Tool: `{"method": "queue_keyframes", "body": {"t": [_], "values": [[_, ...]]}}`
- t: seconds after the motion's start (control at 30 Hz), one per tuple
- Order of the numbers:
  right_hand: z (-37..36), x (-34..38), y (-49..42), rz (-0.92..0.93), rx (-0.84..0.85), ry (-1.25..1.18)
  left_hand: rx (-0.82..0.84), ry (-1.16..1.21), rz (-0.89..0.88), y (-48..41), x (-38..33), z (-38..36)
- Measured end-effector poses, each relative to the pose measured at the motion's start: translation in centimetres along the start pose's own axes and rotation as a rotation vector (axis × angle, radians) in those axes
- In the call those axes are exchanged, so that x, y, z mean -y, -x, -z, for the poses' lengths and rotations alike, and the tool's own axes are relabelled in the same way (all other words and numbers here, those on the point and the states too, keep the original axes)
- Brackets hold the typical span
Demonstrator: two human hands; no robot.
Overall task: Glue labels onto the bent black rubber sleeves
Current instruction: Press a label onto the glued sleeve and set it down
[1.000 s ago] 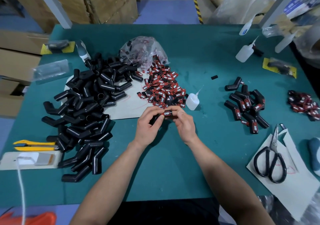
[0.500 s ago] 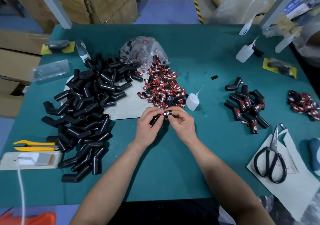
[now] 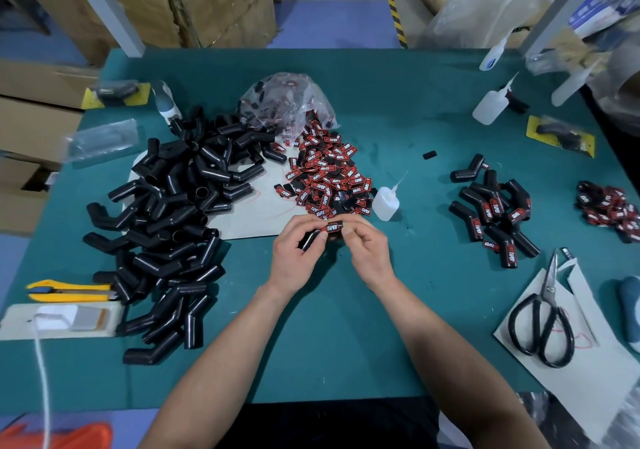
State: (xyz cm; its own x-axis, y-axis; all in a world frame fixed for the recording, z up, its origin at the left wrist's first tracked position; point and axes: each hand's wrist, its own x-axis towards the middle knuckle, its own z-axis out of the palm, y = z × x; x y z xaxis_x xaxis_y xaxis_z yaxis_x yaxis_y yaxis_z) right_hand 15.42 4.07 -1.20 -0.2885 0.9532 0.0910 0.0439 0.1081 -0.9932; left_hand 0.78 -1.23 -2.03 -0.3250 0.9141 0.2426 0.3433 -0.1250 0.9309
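Centre of frame, just above the bench point(image 3: 346, 327): one bent sleeve point(image 3: 307, 241) is held off the surface between both hands. One red-and-black label point(image 3: 330, 227) reading TAPER lies on its upper face.

Left hand point(image 3: 298, 258): fingers curled round the sleeve's lower-left leg, thumb at the label's left end. Right hand point(image 3: 369, 253): pinching the other leg, thumb at the label's right end. Neither hand is free.

Handling (judgement): the sleeve looks like light, hollow, soft rubber, so it is likely to squash under a hard grip. It seems grippy rather than slick. Best held by the two legs either side of the bend, leaving the labelled face clear. The label is small and thin and may creep on wet glue, so press evenly and keep fingers off its edges.

Counts:
- Sleeve in hand: 1, with 1 label.
- Bare sleeves point(image 3: 166, 213), left of frame: a heap, several dozen, too overlapped to count.
- Labelled sleeves point(image 3: 495, 209), right of frame: roughly ten, overlap prevents an exact figure.
- Loose labels point(image 3: 329, 178), above the hands: one large heap. A second small heap point(image 3: 609, 206) sits at the right edge.
- Glue bottle point(image 3: 386, 203) just beside the large heap: 1. Another bottle point(image 3: 490, 107) upper right: 1.
- Scissors point(image 3: 542, 320), lower right: 1 pair.
- Yellow knife point(image 3: 69, 291), lower left: 1.
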Motion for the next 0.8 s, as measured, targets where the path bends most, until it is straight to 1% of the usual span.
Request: {"method": "queue_keyframes", "body": {"t": [0.2, 0.43, 0.6, 0.8], "values": [[-0.17, -0.52, 0.17, -0.048, -0.019, -0.007, 0.017, -0.018, -0.027, 0.14, -0.12, -0.15], [-0.13, -0.68, 0.02, -0.003, -0.020, 0.107, -0.009, -0.016, 0.006, 0.19, 0.12, -0.22], [-0.09, -0.88, -0.11, 0.031, -0.007, 0.128, -0.001, 0.020, 0.007, 0.01, 0.06, 0.01], [-0.06, -0.46, 0.10, -0.004, -0.004, -0.022, 0.009, -0.045, -0.085, 0.16, 0.71, 0.00]]}}
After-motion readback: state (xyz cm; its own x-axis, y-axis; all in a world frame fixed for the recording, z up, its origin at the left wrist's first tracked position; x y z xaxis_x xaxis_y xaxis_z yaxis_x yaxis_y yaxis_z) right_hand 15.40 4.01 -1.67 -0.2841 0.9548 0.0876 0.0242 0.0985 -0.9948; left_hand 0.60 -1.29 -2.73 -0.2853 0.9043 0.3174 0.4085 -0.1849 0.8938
